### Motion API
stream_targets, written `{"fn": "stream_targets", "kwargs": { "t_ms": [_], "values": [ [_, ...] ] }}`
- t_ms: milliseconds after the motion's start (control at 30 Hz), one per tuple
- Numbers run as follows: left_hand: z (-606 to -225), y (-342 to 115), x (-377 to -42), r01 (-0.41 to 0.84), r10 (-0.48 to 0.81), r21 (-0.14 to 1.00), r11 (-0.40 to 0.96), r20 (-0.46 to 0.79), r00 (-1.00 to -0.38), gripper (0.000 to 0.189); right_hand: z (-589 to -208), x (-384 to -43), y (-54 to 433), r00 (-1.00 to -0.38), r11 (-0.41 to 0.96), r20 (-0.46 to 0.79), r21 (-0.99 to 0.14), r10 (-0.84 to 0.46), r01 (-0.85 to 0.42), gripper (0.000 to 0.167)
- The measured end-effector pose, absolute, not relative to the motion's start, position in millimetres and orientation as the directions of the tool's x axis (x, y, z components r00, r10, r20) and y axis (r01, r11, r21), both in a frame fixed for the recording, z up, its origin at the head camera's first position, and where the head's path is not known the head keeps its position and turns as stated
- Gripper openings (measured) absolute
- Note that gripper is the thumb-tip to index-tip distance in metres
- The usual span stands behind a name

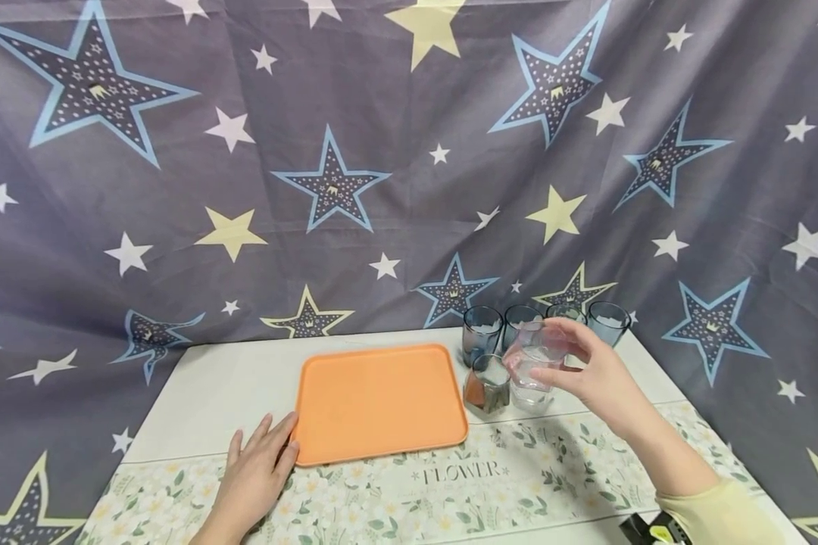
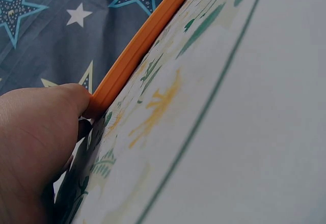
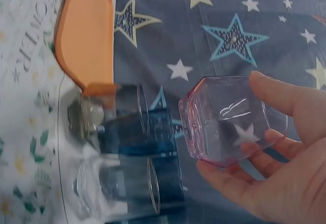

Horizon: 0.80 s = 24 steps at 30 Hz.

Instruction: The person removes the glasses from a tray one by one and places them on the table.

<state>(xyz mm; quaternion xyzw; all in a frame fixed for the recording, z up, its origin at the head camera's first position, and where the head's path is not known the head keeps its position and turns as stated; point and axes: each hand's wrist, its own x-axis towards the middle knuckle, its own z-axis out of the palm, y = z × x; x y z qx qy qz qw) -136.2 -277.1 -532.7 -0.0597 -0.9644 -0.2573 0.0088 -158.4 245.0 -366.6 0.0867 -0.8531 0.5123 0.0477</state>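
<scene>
My right hand grips a pink see-through glass between thumb and fingers, raised over the group of glasses. In the head view the pink glass overlaps a clear glass standing on the table. Just left of that is a smoky grey glass, close to the right edge of an orange tray. My left hand lies beside the tray with fingers extended, touching its near left corner. In the left wrist view, the thumb meets the tray's rim.
Several blue glasses, including one at the left end and one at the right end, stand in a row along the back. A flower-printed mat covers the table's front. Behind the table hangs a star-patterned cloth.
</scene>
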Motion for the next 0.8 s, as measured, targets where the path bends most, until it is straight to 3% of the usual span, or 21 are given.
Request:
{"fn": "stream_targets", "kwargs": {
  "t_ms": [267, 800],
  "values": [
    [-532.1, -276.8, -136.7, 0.111, 0.109, 0.493, 0.863, 0.033, -0.993, 0.06, -370.1, -161.4, 275.3, -0.985, 0.523, 0.167, -0.838, -0.034, -0.16, 0.082],
    [-532.8, -276.6, -136.2, 0.122, 0.104, 0.474, 0.872, 0.064, -0.992, 0.058, -388.2, -169.9, 309.9, -0.991, 0.516, 0.119, -0.853, 0.061, -0.07, 0.087]
  ]
}}
